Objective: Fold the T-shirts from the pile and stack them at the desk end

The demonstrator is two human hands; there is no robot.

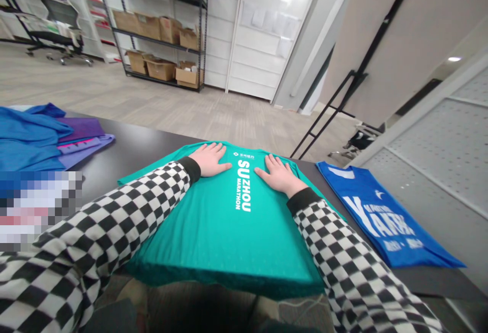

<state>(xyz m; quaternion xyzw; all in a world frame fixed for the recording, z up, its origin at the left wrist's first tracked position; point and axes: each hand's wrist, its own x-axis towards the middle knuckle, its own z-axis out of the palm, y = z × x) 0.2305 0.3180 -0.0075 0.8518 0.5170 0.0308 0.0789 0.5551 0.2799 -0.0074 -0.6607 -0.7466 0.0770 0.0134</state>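
Observation:
A teal T-shirt (213, 221) with white "SUZHOU MARATHON" lettering lies spread over the dark table, its lower hem hanging past the near edge. My left hand (210, 160) rests flat on its upper left part, fingers stretched out. On the upper right part my right hand (280, 174) lies flat too, fingers apart. The printed lettering sits between the two hands. Neither hand grips the fabric. Both forearms, in black-and-white checked sleeves, reach across the shirt's sides.
A folded blue shirt (385, 216) with white print lies at the right of the table (141, 142). Several blue and purple garments (34, 134) are heaped at the left. Beyond stand a shelf with cardboard boxes (162, 68), an office chair (61, 18) and a board on a black stand (381, 43).

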